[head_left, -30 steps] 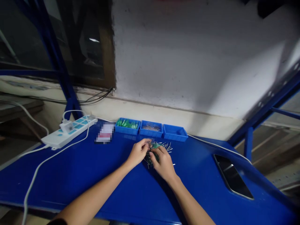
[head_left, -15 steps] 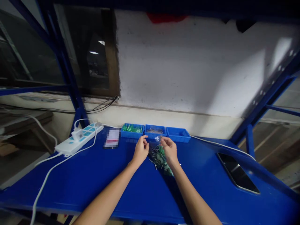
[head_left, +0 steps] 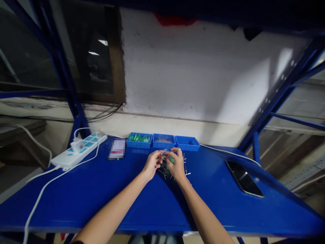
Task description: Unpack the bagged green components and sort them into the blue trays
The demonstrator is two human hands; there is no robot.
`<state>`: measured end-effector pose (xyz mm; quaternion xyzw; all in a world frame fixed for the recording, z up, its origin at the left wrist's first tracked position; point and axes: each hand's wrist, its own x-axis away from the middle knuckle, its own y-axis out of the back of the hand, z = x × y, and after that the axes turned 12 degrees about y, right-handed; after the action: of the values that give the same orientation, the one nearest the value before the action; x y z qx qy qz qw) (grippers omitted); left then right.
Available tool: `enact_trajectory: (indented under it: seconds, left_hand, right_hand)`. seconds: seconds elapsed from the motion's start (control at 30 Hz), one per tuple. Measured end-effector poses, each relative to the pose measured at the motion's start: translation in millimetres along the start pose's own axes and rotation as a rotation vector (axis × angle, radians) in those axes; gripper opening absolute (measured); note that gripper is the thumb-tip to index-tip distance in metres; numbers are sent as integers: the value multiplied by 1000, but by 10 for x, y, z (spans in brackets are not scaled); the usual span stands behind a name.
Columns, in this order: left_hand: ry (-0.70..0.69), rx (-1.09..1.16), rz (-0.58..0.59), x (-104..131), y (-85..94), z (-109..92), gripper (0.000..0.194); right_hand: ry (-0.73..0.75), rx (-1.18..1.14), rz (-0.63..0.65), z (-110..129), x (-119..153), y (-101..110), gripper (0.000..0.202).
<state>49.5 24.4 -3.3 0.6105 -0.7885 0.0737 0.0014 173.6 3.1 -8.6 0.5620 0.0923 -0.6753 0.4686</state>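
My left hand [head_left: 153, 164] pinches a small clear plastic bag [head_left: 165, 152] over the table's middle. Close beside it on the right, my right hand [head_left: 177, 166] curls its fingers at the bag's other side. A small green piece [head_left: 172, 159] shows between the right thumb and fingers; its full shape is hidden. Beneath both hands lies a loose pile of thin metal pins [head_left: 165, 172], partly covered by the fingers. A few more pins [head_left: 187, 173] stick out to the right of my right hand.
Behind the hands stand three blue bins: one with green pieces [head_left: 139, 138], one with small brownish items [head_left: 164, 139], and one at right [head_left: 188, 143]. A power strip [head_left: 78, 150] with white cables lies left, beside a blurred card [head_left: 117, 149]. A phone [head_left: 244, 178] lies right.
My hands have come closer together, the right one moving in toward the left at the plastic bag. The green piece now shows within the right fingers. The whole view has shifted slightly.
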Motion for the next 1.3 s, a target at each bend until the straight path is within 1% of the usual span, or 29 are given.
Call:
enact_trajectory:
  seconds: [0.1, 0.2, 0.3, 0.4, 0.43, 0.53, 0.57, 0.67, 0.73, 0.83, 0.9, 1.0, 1.1, 1.17, 1.27, 1.3]
  left_hand:
    - [10, -1, 4, -5, 15, -12, 31]
    - [-24, -32, -46, -25, 37, -4, 28]
    - [-114, -86, -139, -29, 59, -10, 21]
    - [-210, -144, -197, -6, 72, -34, 12]
    - [-244, -175, -206, 7, 72, -43, 10]
    - [-392, -335, -206, 56, 56, -62, 12]
    - [-449, -401, -198, 72, 46, -63, 13]
    - [-578, -562, -150, 113, 8, -56, 13]
    - [-614, -646, -122, 128, -13, -45, 13]
    - [-591, -716, -115, 126, -20, -31, 16]
    - [-539, -693, -117, 111, -8, -25, 16]
    - [-382, -536, -122, 70, 20, -10, 11]
    - [-263, -410, -149, 12, 48, 30, 27]
    - [-246, -385, -172, -23, 62, 66, 30]
    - [-247, -336, -207, -58, 72, 104, 22]
    - [-252, -321, -211, -62, 73, 108, 25]
  right_hand:
    - [10, -9, 2, -6, -7, 12, 26]
    - [-35, -45, 28, -12, -6, -2, 29]
    - [-117, -90, 49, -7, 2, -26, 30]
    - [-221, -125, 58, 17, -1, -26, 15]
    - [-262, -140, 60, 26, -8, -18, 14]
    - [-392, -220, 30, 44, -41, 22, 34]
    - [-434, -256, 9, 44, -53, 37, 38]
    - [-522, -391, -17, 23, -77, 65, 38]
    - [-540, -463, -5, -3, -77, 64, 35]
    - [-538, -504, -12, -44, -62, 39, 28]
    - [-539, -513, -36, -63, -51, 18, 24]
    - [-530, -525, -70, -77, -43, -3, 26]
    - [-519, -546, -77, -77, -35, -19, 26]
    - [-515, -559, -72, -72, -27, -29, 26]
    - [-505, -571, -64, -62, -14, -43, 27]
    - [-498, -572, -59, -58, -11, -45, 26]
